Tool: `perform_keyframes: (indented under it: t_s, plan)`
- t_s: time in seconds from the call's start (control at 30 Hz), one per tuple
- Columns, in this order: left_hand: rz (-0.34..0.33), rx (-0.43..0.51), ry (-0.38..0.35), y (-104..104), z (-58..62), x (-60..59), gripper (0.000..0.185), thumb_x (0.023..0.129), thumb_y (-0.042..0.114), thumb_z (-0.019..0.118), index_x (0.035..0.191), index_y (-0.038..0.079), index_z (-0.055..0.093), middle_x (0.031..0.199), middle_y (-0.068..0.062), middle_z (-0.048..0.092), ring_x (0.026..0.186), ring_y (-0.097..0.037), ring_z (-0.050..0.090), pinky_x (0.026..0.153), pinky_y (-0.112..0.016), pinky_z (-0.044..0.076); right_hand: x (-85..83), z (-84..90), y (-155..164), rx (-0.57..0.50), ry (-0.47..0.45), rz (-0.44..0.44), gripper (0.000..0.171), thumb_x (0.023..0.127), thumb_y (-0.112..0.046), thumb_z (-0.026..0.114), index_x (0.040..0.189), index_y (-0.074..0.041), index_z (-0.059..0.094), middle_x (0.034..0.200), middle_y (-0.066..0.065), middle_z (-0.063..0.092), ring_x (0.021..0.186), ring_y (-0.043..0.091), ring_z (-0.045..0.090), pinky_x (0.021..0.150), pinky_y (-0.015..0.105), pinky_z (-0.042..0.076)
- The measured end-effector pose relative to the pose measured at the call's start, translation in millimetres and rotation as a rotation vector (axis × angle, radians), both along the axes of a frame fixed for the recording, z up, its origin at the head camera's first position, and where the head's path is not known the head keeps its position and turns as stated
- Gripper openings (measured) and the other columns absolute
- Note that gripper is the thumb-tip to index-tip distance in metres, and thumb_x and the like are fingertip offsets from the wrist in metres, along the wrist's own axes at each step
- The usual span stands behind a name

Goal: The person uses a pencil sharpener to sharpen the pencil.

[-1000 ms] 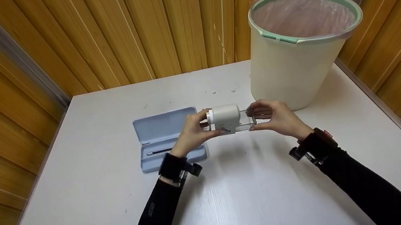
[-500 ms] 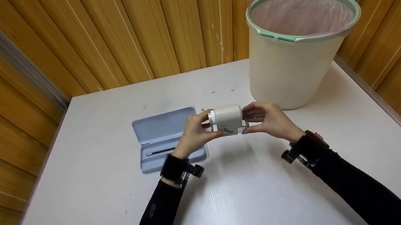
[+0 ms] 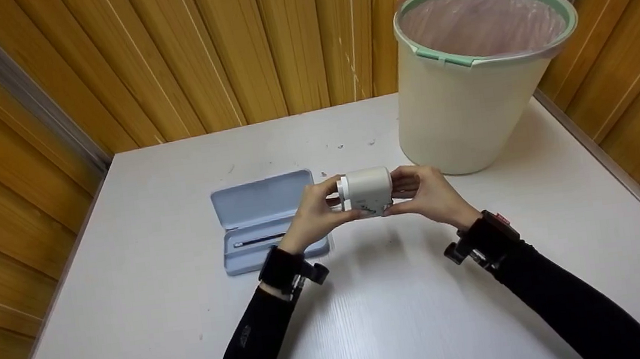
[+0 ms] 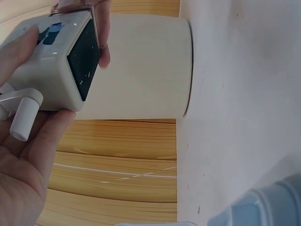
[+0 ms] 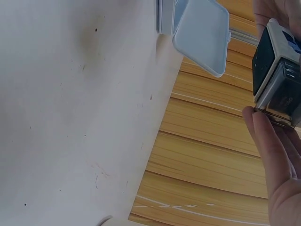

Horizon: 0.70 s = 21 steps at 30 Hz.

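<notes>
Clear drawer now pushed into the white sharpener (image 3: 366,191) by the right hand (image 3: 427,194).

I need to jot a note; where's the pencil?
In the head view, the pencil lies in the open blue case on the table, left of centre, just beside the left hand.

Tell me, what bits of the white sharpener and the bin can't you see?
- Sharpener right end, head view: covered by the right hand.
- Sharpener label, head view: too small to read.
- Bin inside, head view: the pink liner and high rim hide the bottom.
- Bin top, left wrist view: cut off by the edge.
</notes>
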<state>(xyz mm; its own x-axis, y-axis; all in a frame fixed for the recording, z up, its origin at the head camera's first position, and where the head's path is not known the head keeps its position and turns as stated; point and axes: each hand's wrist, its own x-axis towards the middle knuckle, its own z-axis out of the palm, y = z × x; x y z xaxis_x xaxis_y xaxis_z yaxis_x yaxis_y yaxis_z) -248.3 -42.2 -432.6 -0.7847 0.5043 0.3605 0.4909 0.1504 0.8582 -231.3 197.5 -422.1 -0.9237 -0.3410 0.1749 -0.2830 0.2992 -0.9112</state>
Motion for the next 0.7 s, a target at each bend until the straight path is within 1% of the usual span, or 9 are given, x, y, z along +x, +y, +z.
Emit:
perform_keyframes:
  t_s: [0.13,0.3,0.5,0.6,0.7]
  plan:
    - [0.002,-0.006,0.003,0.9,-0.1,0.5,0.052,0.074,0.002,0.083,0.121,-0.005,0.063,0.116,-0.018,0.070,0.109,-0.026,0.068,0.090,-0.027,0.056,-0.2,-0.6,-1.4,-0.004,-0.009,0.001,0.051,0.068,0.004,0.084,0.115,0.008,0.064,0.112,0.025,0.070,0.102,0.031,0.071,0.088,0.032,0.057]
    - [-0.001,-0.005,-0.001,1.7,0.0,0.7,0.052,0.074,0.002,0.083,0.121,-0.005,0.062,0.117,-0.018,0.070,0.110,-0.027,0.068,0.091,-0.027,0.055,0.6,0.1,-2.5,-0.003,-0.019,0.002,0.053,0.068,0.004,0.085,0.116,0.008,0.063,0.113,0.025,0.070,0.102,0.032,0.071,0.087,0.028,0.057]
    - [-0.002,-0.003,0.008,2.9,-1.2,1.3,0.051,0.074,0.002,0.083,0.121,-0.004,0.063,0.117,-0.017,0.070,0.109,-0.026,0.067,0.091,-0.027,0.055,-0.1,-1.7,-1.8,0.033,0.006,0.026,0.056,0.072,0.002,0.083,0.123,0.006,0.060,0.119,0.023,0.067,0.108,0.035,0.069,0.091,0.033,0.056]
    - [-0.003,-0.002,0.015,3.6,-1.9,0.9,0.052,0.074,0.006,0.084,0.121,-0.002,0.064,0.117,-0.015,0.070,0.109,-0.025,0.067,0.091,-0.027,0.055,-0.6,-2.6,-2.5,0.060,0.018,0.031,0.056,0.073,0.000,0.083,0.124,0.004,0.060,0.120,0.020,0.066,0.109,0.033,0.068,0.092,0.031,0.055]
    - [0.004,-0.013,0.016,4.0,-2.7,0.4,0.052,0.074,0.008,0.085,0.121,0.000,0.065,0.117,-0.014,0.070,0.109,-0.024,0.067,0.091,-0.028,0.055,0.2,-1.6,-4.1,0.075,0.022,0.038,0.056,0.073,-0.001,0.083,0.124,0.003,0.059,0.120,0.018,0.065,0.111,0.032,0.067,0.095,0.034,0.055]
